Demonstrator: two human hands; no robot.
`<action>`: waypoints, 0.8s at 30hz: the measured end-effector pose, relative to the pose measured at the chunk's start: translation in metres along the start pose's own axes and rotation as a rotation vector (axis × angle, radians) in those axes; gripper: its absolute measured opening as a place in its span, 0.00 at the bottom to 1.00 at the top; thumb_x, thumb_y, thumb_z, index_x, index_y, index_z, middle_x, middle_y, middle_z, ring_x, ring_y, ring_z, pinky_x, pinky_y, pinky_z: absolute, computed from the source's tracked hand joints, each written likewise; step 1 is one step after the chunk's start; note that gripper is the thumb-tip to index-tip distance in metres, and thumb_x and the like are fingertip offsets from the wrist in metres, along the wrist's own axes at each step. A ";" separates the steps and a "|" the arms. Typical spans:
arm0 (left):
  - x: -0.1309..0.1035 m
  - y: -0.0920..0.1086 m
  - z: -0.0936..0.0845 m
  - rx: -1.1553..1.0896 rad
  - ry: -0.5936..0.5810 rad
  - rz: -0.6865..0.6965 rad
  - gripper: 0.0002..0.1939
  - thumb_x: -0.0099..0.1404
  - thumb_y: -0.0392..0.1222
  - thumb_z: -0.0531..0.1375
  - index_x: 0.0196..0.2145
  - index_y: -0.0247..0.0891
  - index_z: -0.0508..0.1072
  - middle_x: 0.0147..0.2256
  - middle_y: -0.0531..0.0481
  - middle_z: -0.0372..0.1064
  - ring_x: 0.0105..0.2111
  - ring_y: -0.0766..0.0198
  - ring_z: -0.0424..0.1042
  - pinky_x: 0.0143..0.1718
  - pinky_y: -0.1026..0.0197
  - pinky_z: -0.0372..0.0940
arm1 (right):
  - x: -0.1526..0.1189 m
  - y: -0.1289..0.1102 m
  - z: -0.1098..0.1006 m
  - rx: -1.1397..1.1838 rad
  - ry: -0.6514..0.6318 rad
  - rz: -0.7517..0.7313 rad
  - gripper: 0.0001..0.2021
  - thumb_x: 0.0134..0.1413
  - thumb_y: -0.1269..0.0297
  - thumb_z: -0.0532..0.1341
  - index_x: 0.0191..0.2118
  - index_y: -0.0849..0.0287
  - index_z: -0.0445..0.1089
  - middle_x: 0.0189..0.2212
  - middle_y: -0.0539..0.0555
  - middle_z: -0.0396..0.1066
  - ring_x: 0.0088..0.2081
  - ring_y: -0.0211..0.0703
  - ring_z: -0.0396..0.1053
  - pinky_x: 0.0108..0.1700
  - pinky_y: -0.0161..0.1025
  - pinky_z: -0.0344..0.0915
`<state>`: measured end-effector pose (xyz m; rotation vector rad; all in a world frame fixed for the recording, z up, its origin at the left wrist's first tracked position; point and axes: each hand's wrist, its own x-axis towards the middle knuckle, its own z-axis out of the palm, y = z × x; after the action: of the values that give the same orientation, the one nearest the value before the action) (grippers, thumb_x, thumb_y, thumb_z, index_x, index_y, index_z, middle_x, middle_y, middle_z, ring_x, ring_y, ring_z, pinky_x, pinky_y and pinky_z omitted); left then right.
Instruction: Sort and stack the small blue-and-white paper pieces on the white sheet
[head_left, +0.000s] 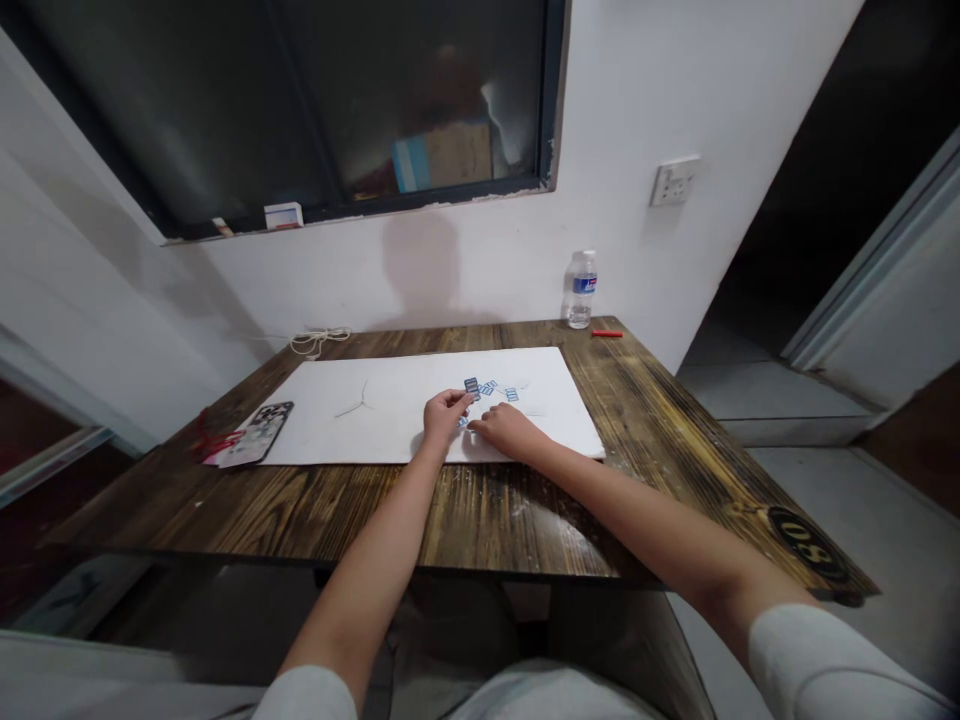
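A white board (405, 400) lies on the table with small blue-and-white rectangular pieces (489, 388) scattered on its right part. My left hand (442, 415) pinches a small dark rectangular piece (471, 385) with light marks between thumb and forefinger, just above the board. Beside it, my right hand (508, 430) rests low over the board with its fingers curled together. Its fingertips are by a blue-and-white piece (463, 422); whether they grip anything is too small to make out. Another blue-and-white piece (511, 394) lies beyond my right hand.
The board rests on a dark wooden table (360, 510). A patterned phone-like object (266, 432) with red cord (221, 440) overlaps its left end. Thin dark strands (362, 400) lie on the board. Behind are a white cable (319, 340), a water bottle (581, 292) and a red pen-like object (607, 333).
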<state>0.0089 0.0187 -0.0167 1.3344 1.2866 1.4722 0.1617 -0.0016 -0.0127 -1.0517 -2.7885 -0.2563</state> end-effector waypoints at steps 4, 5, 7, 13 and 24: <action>0.001 -0.003 0.000 -0.003 0.008 0.007 0.19 0.42 0.52 0.71 0.25 0.35 0.76 0.21 0.52 0.70 0.19 0.70 0.64 0.22 0.66 0.58 | -0.001 0.001 0.001 -0.025 -0.001 -0.031 0.10 0.62 0.70 0.55 0.46 0.60 0.71 0.35 0.60 0.75 0.38 0.47 0.71 0.39 0.40 0.56; 0.002 -0.003 0.000 -0.004 0.009 0.009 0.18 0.42 0.52 0.71 0.25 0.35 0.76 0.21 0.52 0.70 0.19 0.70 0.64 0.22 0.66 0.58 | -0.001 0.001 0.001 -0.035 0.001 -0.041 0.10 0.62 0.70 0.55 0.46 0.60 0.71 0.35 0.60 0.75 0.38 0.47 0.71 0.39 0.40 0.56; 0.003 -0.005 0.000 -0.003 0.011 0.011 0.18 0.42 0.52 0.70 0.26 0.35 0.75 0.21 0.52 0.70 0.19 0.69 0.64 0.22 0.66 0.58 | -0.001 0.002 0.002 -0.055 0.006 -0.070 0.10 0.63 0.70 0.54 0.44 0.60 0.71 0.35 0.60 0.74 0.38 0.47 0.71 0.40 0.41 0.55; 0.005 -0.008 -0.002 0.006 0.014 -0.001 0.19 0.42 0.53 0.70 0.26 0.35 0.76 0.22 0.51 0.70 0.20 0.69 0.65 0.23 0.65 0.59 | -0.003 0.004 0.004 -0.062 0.027 -0.121 0.09 0.62 0.69 0.55 0.41 0.62 0.72 0.35 0.60 0.73 0.37 0.45 0.70 0.40 0.41 0.55; 0.002 -0.004 -0.002 0.015 0.017 0.006 0.19 0.42 0.53 0.70 0.26 0.36 0.76 0.21 0.51 0.70 0.20 0.68 0.64 0.23 0.65 0.58 | 0.000 0.007 0.003 0.041 0.045 -0.033 0.09 0.60 0.70 0.55 0.42 0.62 0.72 0.33 0.59 0.75 0.33 0.44 0.71 0.38 0.38 0.57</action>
<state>0.0062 0.0212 -0.0195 1.3397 1.3080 1.4835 0.1658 0.0040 -0.0146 -0.9797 -2.7606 -0.2222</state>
